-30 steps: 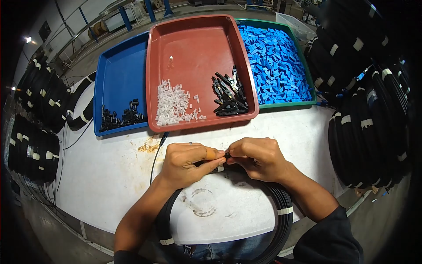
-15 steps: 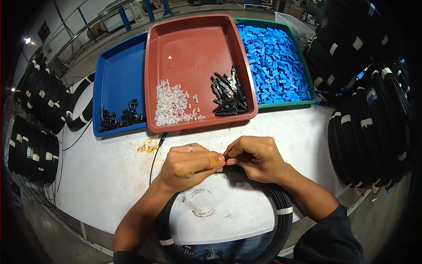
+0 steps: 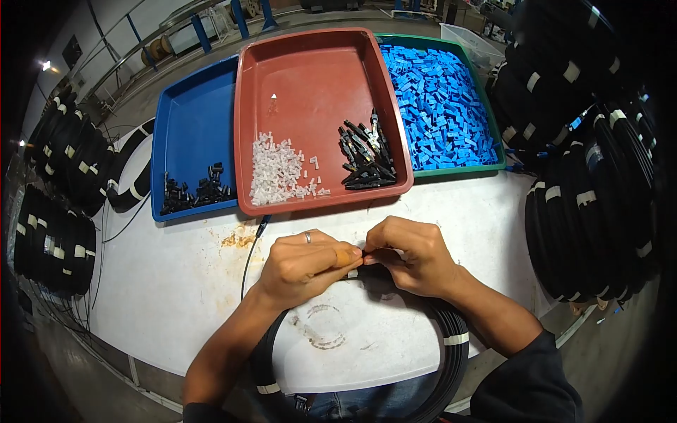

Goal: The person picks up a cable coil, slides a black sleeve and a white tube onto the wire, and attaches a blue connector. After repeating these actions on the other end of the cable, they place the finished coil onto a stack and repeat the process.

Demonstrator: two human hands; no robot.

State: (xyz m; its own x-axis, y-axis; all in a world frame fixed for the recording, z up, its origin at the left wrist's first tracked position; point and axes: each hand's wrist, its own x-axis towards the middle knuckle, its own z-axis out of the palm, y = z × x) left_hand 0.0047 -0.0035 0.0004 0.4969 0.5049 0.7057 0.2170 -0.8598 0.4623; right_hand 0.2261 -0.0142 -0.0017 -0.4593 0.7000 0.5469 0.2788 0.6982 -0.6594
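Observation:
My left hand, with a ring and a tan bandage on a finger, is closed in a pinch. Its fingertips meet those of my right hand, also pinched. Between them a small black part barely shows; the fingers cover most of it. Under both hands lies a coil of black cable, bound with white tape and overhanging the table's near edge. To the left of my left hand, one cable end with a black connector rests on the table near the red tray.
A red tray holds clear caps and black connectors. Beside it are a blue tray with small black parts and a green tray full of blue clips. Cable coils are stacked on both sides.
The hands stay pinched together, and the black part between them shows slightly less. The whole view has shifted a little, with the trays sitting slightly lower.

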